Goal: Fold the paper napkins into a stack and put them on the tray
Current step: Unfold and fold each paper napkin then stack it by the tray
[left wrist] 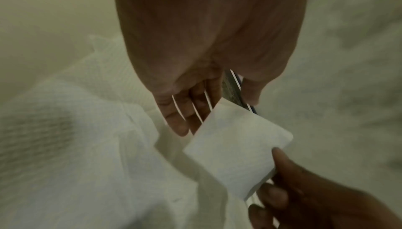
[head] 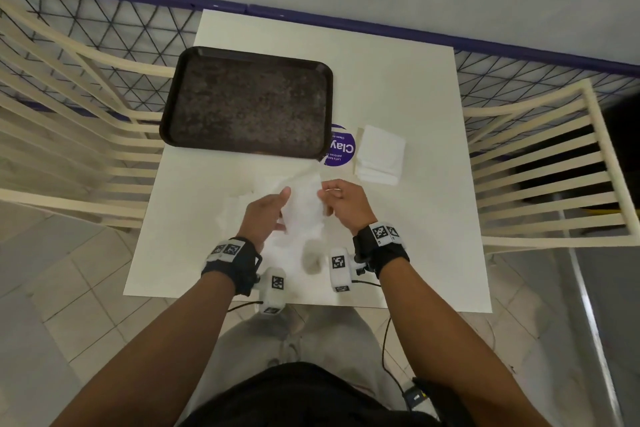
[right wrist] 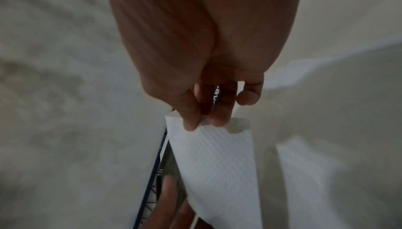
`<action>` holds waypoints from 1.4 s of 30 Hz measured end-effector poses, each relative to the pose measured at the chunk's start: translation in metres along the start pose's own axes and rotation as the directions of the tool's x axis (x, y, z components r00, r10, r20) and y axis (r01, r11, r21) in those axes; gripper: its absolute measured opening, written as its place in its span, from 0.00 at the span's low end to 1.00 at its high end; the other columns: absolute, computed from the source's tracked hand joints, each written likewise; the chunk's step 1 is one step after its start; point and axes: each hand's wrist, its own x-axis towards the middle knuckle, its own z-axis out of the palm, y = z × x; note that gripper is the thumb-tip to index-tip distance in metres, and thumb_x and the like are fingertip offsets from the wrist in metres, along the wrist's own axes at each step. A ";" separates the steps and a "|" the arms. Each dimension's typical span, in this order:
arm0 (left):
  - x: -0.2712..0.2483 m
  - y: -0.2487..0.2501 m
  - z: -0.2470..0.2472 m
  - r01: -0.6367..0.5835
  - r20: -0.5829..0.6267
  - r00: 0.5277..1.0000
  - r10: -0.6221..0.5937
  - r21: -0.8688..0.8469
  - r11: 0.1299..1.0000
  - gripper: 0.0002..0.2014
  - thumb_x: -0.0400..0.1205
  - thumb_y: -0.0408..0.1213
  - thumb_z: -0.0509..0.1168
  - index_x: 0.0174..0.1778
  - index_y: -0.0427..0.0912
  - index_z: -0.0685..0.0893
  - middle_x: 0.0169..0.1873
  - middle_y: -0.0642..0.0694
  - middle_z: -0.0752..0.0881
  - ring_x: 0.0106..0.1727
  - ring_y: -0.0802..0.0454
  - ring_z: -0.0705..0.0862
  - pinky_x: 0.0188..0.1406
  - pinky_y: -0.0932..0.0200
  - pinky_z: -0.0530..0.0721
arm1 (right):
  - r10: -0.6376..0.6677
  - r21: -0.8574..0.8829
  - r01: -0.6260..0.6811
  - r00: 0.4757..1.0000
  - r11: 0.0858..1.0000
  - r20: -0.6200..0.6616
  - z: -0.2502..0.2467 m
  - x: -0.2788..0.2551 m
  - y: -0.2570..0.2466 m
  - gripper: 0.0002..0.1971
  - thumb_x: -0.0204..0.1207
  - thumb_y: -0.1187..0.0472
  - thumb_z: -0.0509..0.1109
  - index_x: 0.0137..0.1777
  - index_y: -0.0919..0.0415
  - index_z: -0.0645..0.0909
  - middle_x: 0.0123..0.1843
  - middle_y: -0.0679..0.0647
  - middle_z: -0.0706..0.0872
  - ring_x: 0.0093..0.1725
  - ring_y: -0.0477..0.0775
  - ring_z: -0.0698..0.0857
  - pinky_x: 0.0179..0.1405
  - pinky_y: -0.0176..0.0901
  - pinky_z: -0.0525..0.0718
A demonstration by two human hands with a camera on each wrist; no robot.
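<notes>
So, looking down at a white table (head: 415, 218) sitting under both hands. Lying bare well beyond the fingertips, off to the left: a dark tray (head: 173, 107), nothing on it. Half hiding under the tray's near right corner, just past the fingers: a purple round sticker (head: 343, 149). Resting on the table beyond the right fingers and a bit to the right, clear of the tray: a stack of folded napkins (head: 380, 155). Spreading out loose under and left of the left fingers: unfolded napkins (head: 242, 204), kinda blurry. Hanging between both hands, lifted off the table: one napkin (head: 304, 204). Pinching its right edge between thumb and curled fingertips: right hand (head: 346, 201), pretty clear in the right wrist view. Touching its left edge with fairly straight fingers and thumb up: left hand (head: 263, 215), but can't tell if actually gripping it.
</notes>
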 end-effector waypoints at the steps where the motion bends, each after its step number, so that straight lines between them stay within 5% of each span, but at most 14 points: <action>1: 0.003 -0.002 -0.001 -0.035 -0.026 0.999 0.035 -0.023 0.999 0.34 0.71 0.66 0.73 0.54 0.35 0.89 0.52 0.38 0.92 0.57 0.31 0.90 0.56 0.35 0.92 | 0.009 0.010 -0.009 1.000 1.000 0.013 -0.001 -0.004 0.002 0.07 0.79 0.63 0.75 0.56 0.63 0.86 0.30 0.56 0.86 0.28 0.52 0.81 0.34 0.38 0.80; 5: 0.010 -0.007 -0.007 -0.098 -0.099 0.990 0.097 0.004 0.995 0.16 0.83 0.44 0.74 0.58 0.36 0.87 0.48 0.41 0.90 0.53 0.40 0.90 0.62 0.30 0.89 | 0.098 -0.027 -0.096 0.993 0.995 0.070 0.000 -0.009 0.008 0.13 0.80 0.59 0.76 0.61 0.63 0.85 0.37 0.54 0.87 0.29 0.50 0.81 0.35 0.36 0.78; 8: 0.009 -0.007 -0.012 -0.121 -0.102 0.987 0.124 0.032 0.992 0.13 0.84 0.40 0.74 0.61 0.39 0.88 0.50 0.39 0.93 0.50 0.42 0.90 0.61 0.31 0.90 | 0.113 -0.010 -0.112 0.992 0.994 0.062 0.004 -0.008 0.007 0.20 0.77 0.50 0.78 0.63 0.62 0.85 0.45 0.49 0.88 0.29 0.47 0.80 0.34 0.36 0.78; 13: 0.003 -0.004 -0.017 -0.141 -0.082 0.987 0.140 -0.008 0.990 0.05 0.86 0.35 0.71 0.54 0.40 0.90 0.48 0.35 0.92 0.47 0.43 0.89 0.60 0.32 0.89 | 0.049 0.049 -0.049 0.999 0.998 -0.014 0.010 -0.004 0.005 0.14 0.77 0.55 0.80 0.58 0.62 0.88 0.40 0.48 0.89 0.27 0.49 0.79 0.34 0.43 0.81; 18: 0.002 -0.001 -0.021 -0.140 -0.073 0.988 0.137 -0.039 0.989 0.10 0.88 0.34 0.69 0.50 0.29 0.89 0.45 0.37 0.89 0.47 0.43 0.87 0.61 0.33 0.90 | 0.057 0.093 -0.055 0.998 0.994 -0.018 0.011 -0.004 0.004 0.09 0.77 0.59 0.80 0.53 0.61 0.88 0.40 0.53 0.91 0.26 0.50 0.78 0.30 0.41 0.80; 25: 0.004 0.003 -0.025 -0.196 -0.059 0.979 0.196 0.004 0.981 0.06 0.87 0.30 0.69 0.55 0.40 0.91 0.46 0.33 0.93 0.45 0.41 0.90 0.59 0.35 0.91 | 0.026 0.166 -0.029 0.999 0.986 0.018 0.012 -0.003 0.002 0.05 0.78 0.71 0.74 0.52 0.64 0.87 0.28 0.51 0.82 0.25 0.52 0.74 0.26 0.39 0.75; 33: 0.001 0.011 -0.022 -0.163 -0.050 0.985 0.163 0.010 0.987 0.20 0.81 0.21 0.60 0.39 0.45 0.95 0.46 0.42 0.94 0.50 0.39 0.91 0.59 0.36 0.91 | 0.167 0.219 -0.159 0.986 0.963 -0.015 0.018 -0.001 -0.002 0.18 0.78 0.74 0.57 0.42 0.62 0.88 0.40 0.61 0.84 0.24 0.54 0.77 0.30 0.44 0.75; 38: -0.003 0.015 -0.023 -0.153 -0.062 0.987 0.151 -0.023 0.988 0.21 0.79 0.21 0.56 0.45 0.38 0.96 0.52 0.40 0.94 0.56 0.37 0.92 0.59 0.42 0.92 | 0.128 0.110 -0.128 0.992 0.986 0.007 0.014 0.001 -0.002 0.07 0.78 0.64 0.72 0.49 0.60 0.92 0.43 0.52 0.89 0.33 0.51 0.82 0.34 0.42 0.80; 42: 0.003 0.011 -0.023 -0.181 -0.113 0.978 0.178 -0.013 0.983 0.09 0.84 0.35 0.68 0.50 0.44 0.95 0.50 0.44 0.94 0.57 0.38 0.91 0.60 0.38 0.91 | 0.005 0.020 -0.005 1.000 1.000 -0.004 0.015 0.001 0.002 0.10 0.76 0.70 0.75 0.55 0.59 0.89 0.43 0.53 0.88 0.35 0.50 0.85 0.32 0.34 0.81</action>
